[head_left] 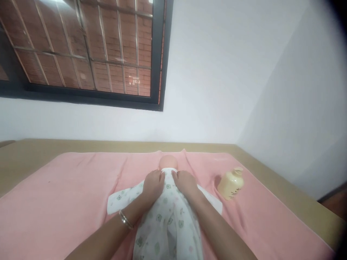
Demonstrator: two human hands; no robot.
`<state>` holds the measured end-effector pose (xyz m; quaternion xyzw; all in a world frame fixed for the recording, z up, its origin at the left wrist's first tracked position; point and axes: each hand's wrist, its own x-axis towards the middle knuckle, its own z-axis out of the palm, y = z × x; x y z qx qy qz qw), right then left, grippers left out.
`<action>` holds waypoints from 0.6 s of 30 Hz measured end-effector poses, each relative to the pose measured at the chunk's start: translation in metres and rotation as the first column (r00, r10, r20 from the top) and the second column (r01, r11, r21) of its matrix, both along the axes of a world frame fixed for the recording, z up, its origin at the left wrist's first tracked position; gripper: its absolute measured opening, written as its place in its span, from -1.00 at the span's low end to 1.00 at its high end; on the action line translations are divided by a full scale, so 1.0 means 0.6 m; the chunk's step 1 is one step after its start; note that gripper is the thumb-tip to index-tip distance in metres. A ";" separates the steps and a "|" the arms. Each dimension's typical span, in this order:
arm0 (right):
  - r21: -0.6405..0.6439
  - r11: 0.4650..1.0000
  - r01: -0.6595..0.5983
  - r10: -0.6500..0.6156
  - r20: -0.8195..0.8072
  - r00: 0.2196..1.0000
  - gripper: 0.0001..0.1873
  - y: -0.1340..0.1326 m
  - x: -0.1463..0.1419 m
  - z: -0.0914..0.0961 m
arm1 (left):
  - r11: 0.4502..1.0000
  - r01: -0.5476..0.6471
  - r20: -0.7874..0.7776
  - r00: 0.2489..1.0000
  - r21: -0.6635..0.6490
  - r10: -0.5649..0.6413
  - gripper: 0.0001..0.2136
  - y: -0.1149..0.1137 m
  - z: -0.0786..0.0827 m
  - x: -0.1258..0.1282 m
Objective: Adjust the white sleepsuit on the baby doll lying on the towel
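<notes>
A baby doll lies on the pink towel, its bald head (pixel 168 162) pointing toward the wall and its face not showing. It has on a white baby garment (pixel 162 216) printed with small green and pink figures, sleeves spread to both sides. My left hand (pixel 154 184) is closed at the doll's left-side shoulder as I see it, thumb beside the collar. On the opposite shoulder, my right hand (pixel 185 182) is closed in the same way, its thumb also by the collar. The other fingers of both hands are mostly hidden. A silver bangle (pixel 126 219) circles my left wrist.
The pink towel (pixel 67 202) covers much of a tan table (pixel 203 147). A cream-yellow bottle (pixel 231 183) with dark lettering stands tilted in view to the right of the doll. Behind are a white wall (pixel 206 79) and a dark-framed window (pixel 94 98) with metal bars.
</notes>
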<state>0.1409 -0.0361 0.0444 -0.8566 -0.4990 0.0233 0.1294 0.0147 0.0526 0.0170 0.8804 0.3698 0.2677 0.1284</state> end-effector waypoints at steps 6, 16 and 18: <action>0.070 0.996 -0.056 0.047 0.122 0.991 -0.46 -0.007 -0.023 0.007 | 0.972 0.021 -0.064 0.997 -0.235 -0.037 -0.50 0.000 0.018 -0.004; 0.007 0.997 -0.071 0.071 0.005 0.997 -0.35 -0.009 -0.002 0.013 | 0.998 0.047 0.022 0.999 0.040 -0.048 -0.69 -0.013 0.007 0.004; 0.038 0.998 -0.043 0.039 0.107 0.993 -0.43 -0.007 -0.016 0.012 | 0.996 0.028 -0.023 0.999 -0.086 -0.030 -0.65 -0.008 0.011 0.002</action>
